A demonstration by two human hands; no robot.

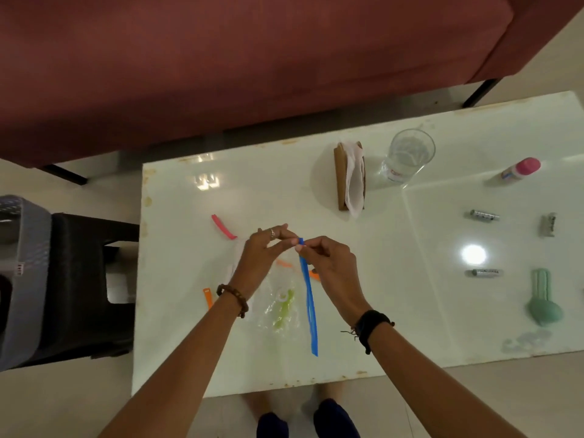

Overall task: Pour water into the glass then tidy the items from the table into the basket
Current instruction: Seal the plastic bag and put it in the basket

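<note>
The person's two forearms reach out over the near edge of the white glossy table (pixel 347 295), feet just showing below it. The left hand (pixel 264 251), with a bead bracelet at the wrist and a ring on one finger, and the right hand (pixel 328 260), with a dark band at the wrist, meet above the table — both pinch the top end of a blue zip strip (pixel 308 298), which hangs down towards the camera. It edges a clear plastic bag (pixel 278 308) with a green strip inside it.

Loose strips lie around the hands: a pink strip (pixel 222 226) beyond the left hand, an orange strip (pixel 207 298) beside the left wrist, and more orange bits under the hands.

Farther off, the glass (pixel 407 156) stands holding water, just beside a brown napkin holder (pixel 349 177) with white napkins. To the right lie a pink-capped bottle (pixel 521 170) on its side, three batteries (pixel 483 215) well apart and a green object (pixel 543 297).

The grey basket (pixel 22 279) sits on a dark stool (pixel 88 279) left of the table — a maroon sofa (pixel 252 58) fills the far side.
</note>
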